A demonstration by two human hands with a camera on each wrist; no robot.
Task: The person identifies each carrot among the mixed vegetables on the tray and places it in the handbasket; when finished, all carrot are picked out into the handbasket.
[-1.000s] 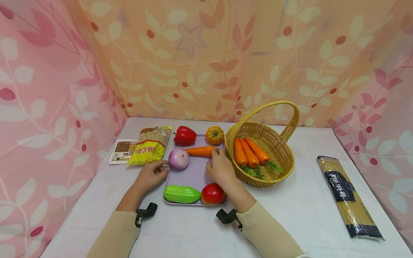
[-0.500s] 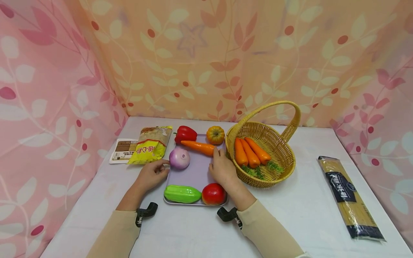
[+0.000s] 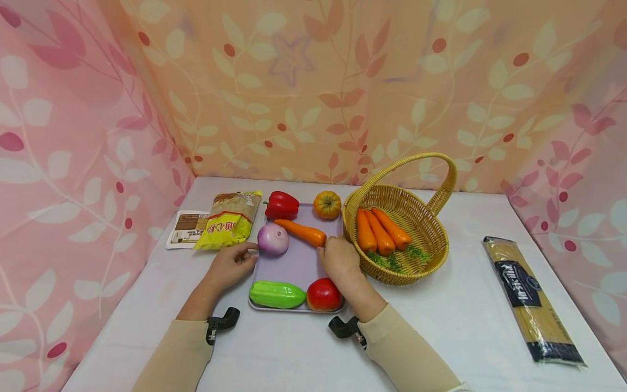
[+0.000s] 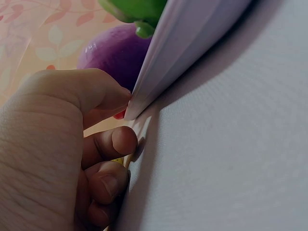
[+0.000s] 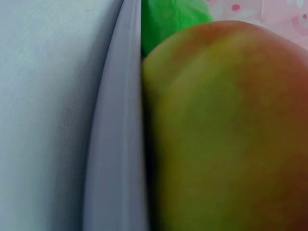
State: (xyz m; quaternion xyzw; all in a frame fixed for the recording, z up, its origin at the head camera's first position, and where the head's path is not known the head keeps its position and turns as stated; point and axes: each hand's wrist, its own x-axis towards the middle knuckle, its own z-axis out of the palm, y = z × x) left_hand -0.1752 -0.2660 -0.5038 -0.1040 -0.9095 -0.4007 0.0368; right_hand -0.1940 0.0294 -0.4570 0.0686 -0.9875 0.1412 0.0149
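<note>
A loose carrot (image 3: 306, 233) lies slantwise on the lilac tray (image 3: 294, 267), its thin end close to the purple onion (image 3: 272, 239). At its thick end, my right hand (image 3: 340, 261) has curled fingers and hides the leafy top. My left hand (image 3: 232, 268) is at the tray's left edge. In the left wrist view its thumb (image 4: 108, 91) touches the tray rim, and the other fingers curl loosely beside it. A red pepper (image 3: 282, 205), a small pumpkin (image 3: 327, 205), a green vegetable (image 3: 277, 294) and a red round fruit (image 3: 324, 294) sit round the tray's margins.
Right of the tray stands a wicker basket (image 3: 436, 256) with a tall handle and three carrots (image 3: 379, 231) inside. A yellow bag (image 3: 230, 223) and a flat brown-and-white packet (image 3: 188, 230) lie at the left. Far right is a pack of spaghetti (image 3: 531, 299).
The carrot has swung from nearly level to slanting, its thick end now nearer me. My right hand's fingers have drawn back toward me from over that end. The left hand has stayed put.
</note>
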